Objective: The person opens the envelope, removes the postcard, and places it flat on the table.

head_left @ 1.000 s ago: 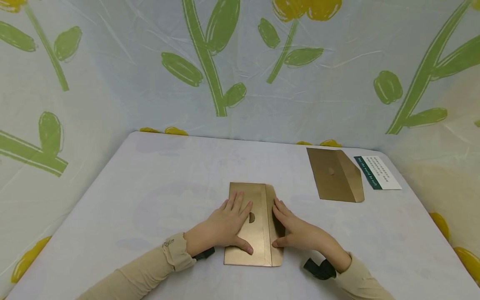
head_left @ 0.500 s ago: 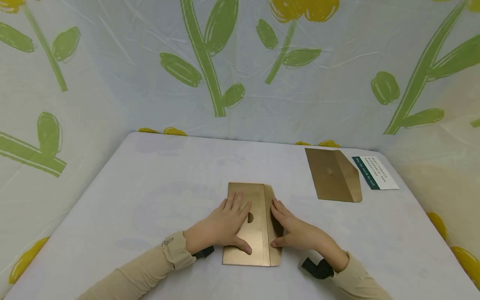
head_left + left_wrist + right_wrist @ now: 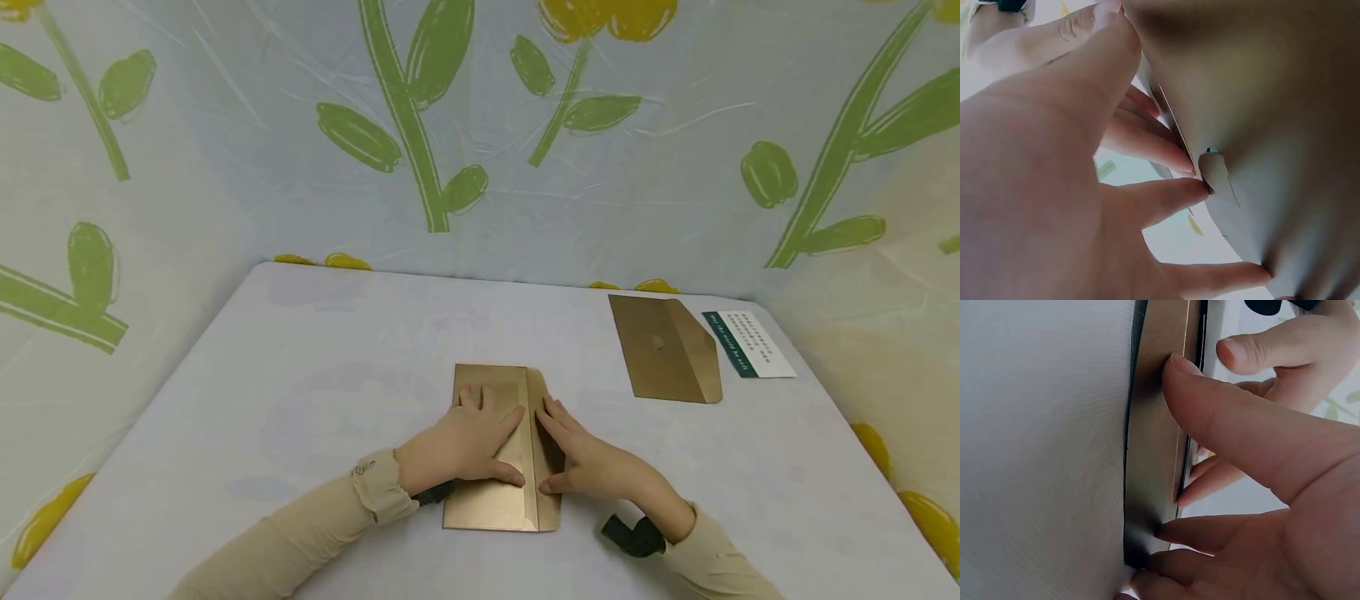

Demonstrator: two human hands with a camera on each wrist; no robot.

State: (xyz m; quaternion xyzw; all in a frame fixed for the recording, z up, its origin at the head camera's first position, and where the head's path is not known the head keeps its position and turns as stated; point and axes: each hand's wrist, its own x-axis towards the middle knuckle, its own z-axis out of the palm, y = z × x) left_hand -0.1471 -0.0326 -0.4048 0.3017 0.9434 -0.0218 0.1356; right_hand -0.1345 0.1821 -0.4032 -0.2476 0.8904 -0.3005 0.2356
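A gold envelope lies on the table in front of me, its flap folded out to the right. My left hand rests on the envelope's body with fingers spread. Its thumb and index tip reach close to the flap's fold. In the left wrist view those fingertips meet the gold paper beside a half-round notch. On the flap rest the thumb and fingertips of my right hand, the fingers fairly straight. The right wrist view shows the right thumb pressing on the gold flap.
A second gold envelope, flap opened out, lies at the table's back right. Beside it is a white card with a dark green band. A curtain printed with flowers surrounds the white table.
My left hand has slid right across the envelope towards the flap's fold, now covering the notch in the head view. The right hand stays in place on the flap.
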